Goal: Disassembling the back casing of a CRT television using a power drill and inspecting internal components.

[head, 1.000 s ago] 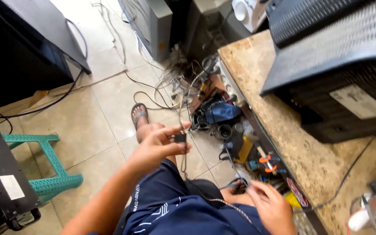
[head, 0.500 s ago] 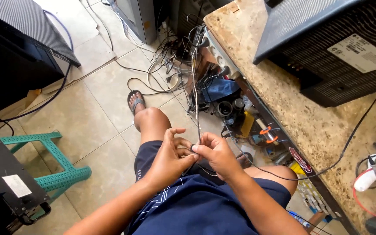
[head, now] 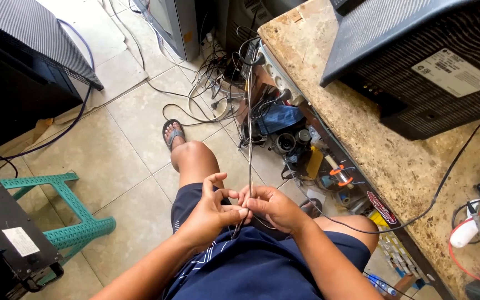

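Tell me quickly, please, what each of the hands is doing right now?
Left hand: closed, pinching the thin dark cable.
Right hand: closed on the same cable.

Head view, steeply down, close over lap

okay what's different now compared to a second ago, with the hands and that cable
The right hand came up from beside the thigh and joined the left hand over the lap; both now pinch the thin black cable, which runs taut up to the tangle of wires under the bench. The left hand drew in from over the knee. The green stool and the stone counter stayed put.
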